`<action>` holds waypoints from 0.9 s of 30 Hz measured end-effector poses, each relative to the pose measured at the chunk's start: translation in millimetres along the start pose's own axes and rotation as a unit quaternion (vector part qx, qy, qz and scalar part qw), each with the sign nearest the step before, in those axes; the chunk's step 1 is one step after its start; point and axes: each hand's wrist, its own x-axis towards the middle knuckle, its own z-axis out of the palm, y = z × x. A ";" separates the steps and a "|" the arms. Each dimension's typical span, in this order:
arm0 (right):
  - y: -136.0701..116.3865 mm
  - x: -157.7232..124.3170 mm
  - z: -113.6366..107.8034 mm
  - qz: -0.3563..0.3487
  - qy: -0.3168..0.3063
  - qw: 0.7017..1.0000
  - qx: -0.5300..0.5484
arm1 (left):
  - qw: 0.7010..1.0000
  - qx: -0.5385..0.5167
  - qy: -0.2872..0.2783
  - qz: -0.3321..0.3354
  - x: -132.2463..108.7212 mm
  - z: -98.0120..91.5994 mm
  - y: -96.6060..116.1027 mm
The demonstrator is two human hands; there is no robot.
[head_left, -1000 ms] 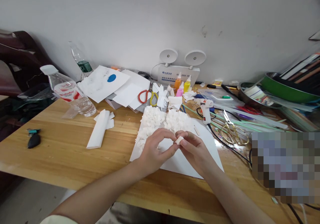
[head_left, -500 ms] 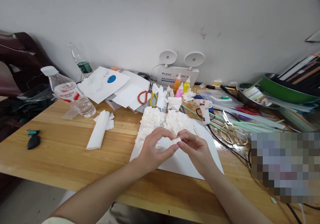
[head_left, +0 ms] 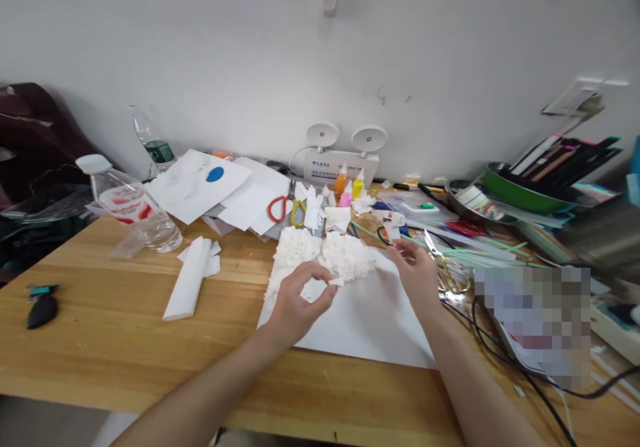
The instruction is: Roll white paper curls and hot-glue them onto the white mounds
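Observation:
My left hand (head_left: 299, 296) is closed in a pinch on a small white paper piece (head_left: 337, 281), held just above a white sheet (head_left: 360, 324). A cluster of white folded paper pieces (head_left: 325, 254) covers the sheet's far end, right by that hand. My right hand (head_left: 417, 268) is off the piece, at the sheet's far right corner with fingers spread and empty. It is nearest a white glue gun (head_left: 396, 222) lying just beyond the fingertips.
On the wooden table: a water bottle (head_left: 135, 210) and a folded white strip (head_left: 190, 279) to the left, red scissors (head_left: 277, 208), small paint bottles (head_left: 349, 186), gold scissors (head_left: 450, 270), a green bowl (head_left: 520, 194), black cables (head_left: 505, 350) at right.
My right hand let go of the small paper piece and moved right and away, toward the glue gun. My left hand keeps the piece. The camera turned slightly right.

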 end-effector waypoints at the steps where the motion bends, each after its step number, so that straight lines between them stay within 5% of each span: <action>1: 7.0 11.4 1.7 0.004 0.021 1.000 -0.021 | 1.000 -0.007 0.000 -0.006 0.0 -0.4 -0.4; 7: 22.2 52.8 16.5 -0.016 0.037 0.994 -0.103 | 0.997 -0.068 -0.011 -0.041 0.2 -2.7 -1.5; 14: 3.2 39.9 -4.7 -0.011 0.027 0.998 -0.049 | 0.960 -0.230 0.001 -0.157 5.0 -5.6 -3.2; 19: -17.6 9.9 -24.0 0.046 -0.058 0.982 0.175 | 0.922 -0.307 0.013 -0.235 7.0 -6.5 -2.9; 27: -21.6 -19.9 -23.7 -0.040 -0.223 0.918 0.324 | 0.875 -0.392 0.001 -0.283 13.4 -9.1 2.6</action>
